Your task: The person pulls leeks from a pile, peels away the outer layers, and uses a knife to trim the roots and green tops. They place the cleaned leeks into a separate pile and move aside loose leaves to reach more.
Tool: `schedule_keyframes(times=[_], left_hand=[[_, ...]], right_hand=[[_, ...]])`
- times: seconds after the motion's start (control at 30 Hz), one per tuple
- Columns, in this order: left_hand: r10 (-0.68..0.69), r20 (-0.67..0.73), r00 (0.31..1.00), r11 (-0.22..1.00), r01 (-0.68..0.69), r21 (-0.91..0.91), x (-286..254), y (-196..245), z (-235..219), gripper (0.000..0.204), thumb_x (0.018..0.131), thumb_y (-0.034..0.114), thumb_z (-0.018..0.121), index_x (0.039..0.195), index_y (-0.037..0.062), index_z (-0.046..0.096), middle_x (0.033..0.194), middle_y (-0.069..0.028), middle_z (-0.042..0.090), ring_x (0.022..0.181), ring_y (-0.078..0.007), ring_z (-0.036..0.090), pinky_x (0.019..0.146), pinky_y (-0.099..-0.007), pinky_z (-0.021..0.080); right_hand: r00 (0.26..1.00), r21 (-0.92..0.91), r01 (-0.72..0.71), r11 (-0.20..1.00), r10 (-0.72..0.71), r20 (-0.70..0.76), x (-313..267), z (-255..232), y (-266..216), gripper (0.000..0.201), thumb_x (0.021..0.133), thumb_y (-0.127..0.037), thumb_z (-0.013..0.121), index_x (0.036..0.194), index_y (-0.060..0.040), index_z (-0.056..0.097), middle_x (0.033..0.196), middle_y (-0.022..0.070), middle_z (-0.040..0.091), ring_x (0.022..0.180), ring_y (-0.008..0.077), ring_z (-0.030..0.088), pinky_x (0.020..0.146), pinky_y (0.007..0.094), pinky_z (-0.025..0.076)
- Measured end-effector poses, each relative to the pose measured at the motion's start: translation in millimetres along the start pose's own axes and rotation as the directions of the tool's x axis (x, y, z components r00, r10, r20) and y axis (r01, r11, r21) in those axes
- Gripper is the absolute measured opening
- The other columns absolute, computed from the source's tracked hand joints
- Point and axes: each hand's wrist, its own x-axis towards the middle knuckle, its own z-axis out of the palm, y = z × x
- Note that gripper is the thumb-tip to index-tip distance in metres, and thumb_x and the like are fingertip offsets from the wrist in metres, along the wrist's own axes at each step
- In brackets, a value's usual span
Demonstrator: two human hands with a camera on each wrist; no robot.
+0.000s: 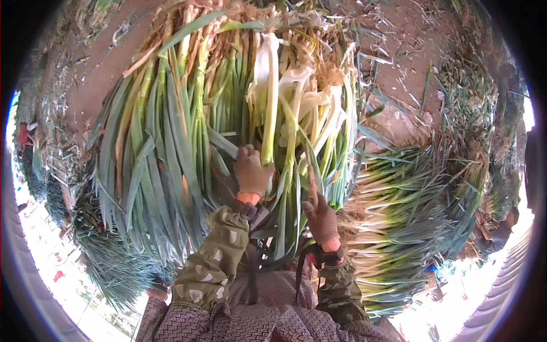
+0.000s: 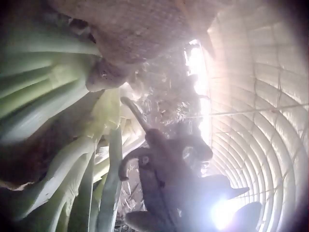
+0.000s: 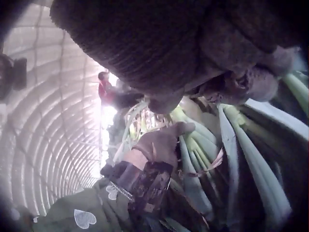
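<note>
My gloved left hand [image 1: 252,172] grips the lower part of a large green onion [image 1: 270,102] whose pale stem points away from me. In the left wrist view, its fingertip [image 2: 104,75] lies against the green stalk [image 2: 108,108]. My gloved right hand [image 1: 322,219] is to the right, beside loose green leaves [image 1: 293,199]. Something thin and brownish [image 1: 312,182] juts forward from it; whether this is a finger or a held thing I cannot tell. In the right wrist view, the back of the right hand [image 3: 183,53] fills the top, hiding most of its fingers.
A big heap of green onions [image 1: 165,131] lies before me, roots away. Smaller ones [image 1: 387,216] lie in a row at right, white stems towards me. Another pile [image 1: 117,268] is at lower left. Leaf scraps litter the soil [image 1: 399,71]. A person in red [image 3: 105,89] is farther off.
</note>
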Motion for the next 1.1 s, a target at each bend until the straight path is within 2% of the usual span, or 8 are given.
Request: schedule_keyframes(times=[0.27, 0.37, 0.43, 0.63, 0.77, 0.9, 0.93, 1.1], left_hand=[[0.036, 0.305, 0.952, 0.982, 0.024, -0.189, 3.3, 23.0, 2.4, 0.041, 0.074, 0.029, 0.071, 0.101, -0.0008, 0.062, 0.095, -0.0279, 0.066, 0.091, -0.0464, 0.064, 0.082, -0.0497, 0.053], [-0.024, 0.448, 0.894, 0.997, 0.056, -0.057, 9.2, 30.4, 6.8, 0.054, 0.077, 0.035, 0.070, 0.115, -0.0009, 0.058, 0.103, -0.0310, 0.066, 0.097, -0.0454, 0.064, 0.085, -0.0491, 0.052], [0.000, 0.452, 0.892, 0.979, 0.093, -0.183, 11.0, 24.1, 11.7, 0.064, 0.079, 0.034, 0.070, 0.129, -0.0021, 0.052, 0.109, -0.0314, 0.065, 0.102, -0.0456, 0.064, 0.090, -0.0482, 0.051], [0.013, 0.651, 0.759, 0.908, 0.264, -0.325, 25.9, -1.9, 50.5, 0.069, 0.076, 0.039, 0.078, 0.124, -0.0069, 0.058, 0.116, -0.0309, 0.065, 0.112, -0.0386, 0.064, 0.095, -0.0411, 0.050], [-0.063, 0.626, 0.777, 0.796, 0.418, -0.438, 20.8, 25.9, 40.2, 0.069, 0.071, 0.027, 0.088, 0.123, -0.0078, 0.059, 0.107, -0.0141, 0.068, 0.095, -0.0223, 0.063, 0.087, -0.0339, 0.050], [-0.130, 0.641, 0.756, 0.846, 0.422, -0.326, 25.5, 30.5, 46.9, 0.075, 0.068, 0.027, 0.090, 0.124, -0.0102, 0.055, 0.115, -0.0194, 0.064, 0.103, -0.0259, 0.061, 0.091, -0.0358, 0.049], [-0.107, 0.730, 0.675, 0.800, 0.494, -0.340, 32.8, 22.3, 54.3, 0.084, 0.067, 0.026, 0.091, 0.130, -0.0112, 0.049, 0.122, -0.0218, 0.060, 0.109, -0.0281, 0.058, 0.094, -0.0366, 0.047], [0.019, 0.757, 0.654, 0.689, 0.539, -0.483, 23.4, 22.8, 13.5, 0.064, 0.071, 0.019, 0.089, 0.122, -0.0052, 0.059, 0.113, -0.0120, 0.067, 0.102, -0.0208, 0.062, 0.095, -0.0315, 0.047]], right_hand=[[0.994, 0.082, 0.109, 0.991, -0.108, -0.019, -8.6, -15.2, -4.1, 0.058, 0.095, -0.044, 0.062, 0.140, -0.0118, 0.045, 0.104, 0.0283, 0.066, 0.099, 0.0492, 0.063, 0.078, 0.0524, 0.051], [0.999, 0.100, 0.040, 0.994, -0.043, 0.029, -13.7, -15.1, -0.5, 0.057, 0.096, -0.041, 0.063, 0.139, -0.0061, 0.049, 0.105, 0.0266, 0.068, 0.105, 0.0448, 0.065, 0.081, 0.0436, 0.053], [0.997, 0.187, 0.067, 0.980, -0.057, -0.061, -12.8, -13.3, 10.4, 0.054, 0.094, -0.043, 0.063, 0.136, -0.0111, 0.048, 0.104, 0.0263, 0.067, 0.099, 0.0495, 0.062, 0.077, 0.0521, 0.051], [0.993, 0.181, 0.044, 0.983, -0.024, -0.115, -8.8, -6.6, 37.4, 0.052, 0.093, -0.045, 0.065, 0.130, -0.0091, 0.054, 0.098, 0.0246, 0.068, 0.095, 0.0477, 0.064, 0.075, 0.0485, 0.052], [0.996, 0.189, 0.034, 0.981, -0.019, -0.082, -11.6, -15.4, 30.4, 0.053, 0.097, -0.043, 0.059, 0.132, -0.0039, 0.053, 0.095, 0.0265, 0.068, 0.093, 0.0467, 0.066, 0.076, 0.0458, 0.052], [0.982, 0.303, 0.055, 0.952, 0.002, -0.186, 3.2, -16.3, 40.8, 0.053, 0.097, -0.046, 0.057, 0.127, -0.0022, 0.056, 0.096, 0.0264, 0.068, 0.095, 0.0451, 0.066, 0.079, 0.0444, 0.051], [0.987, 0.219, 0.001, 0.976, 0.034, -0.157, 10.2, -18.0, 45.7, 0.053, 0.096, -0.044, 0.060, 0.136, -0.0090, 0.053, 0.104, 0.0234, 0.069, 0.099, 0.0454, 0.065, 0.079, 0.0457, 0.053], [0.987, 0.260, -0.029, 0.965, 0.069, -0.145, 24.2, -28.9, 48.7, 0.052, 0.097, -0.046, 0.059, 0.131, -0.0068, 0.055, 0.103, 0.0248, 0.069, 0.099, 0.0469, 0.065, 0.080, 0.0476, 0.052]])
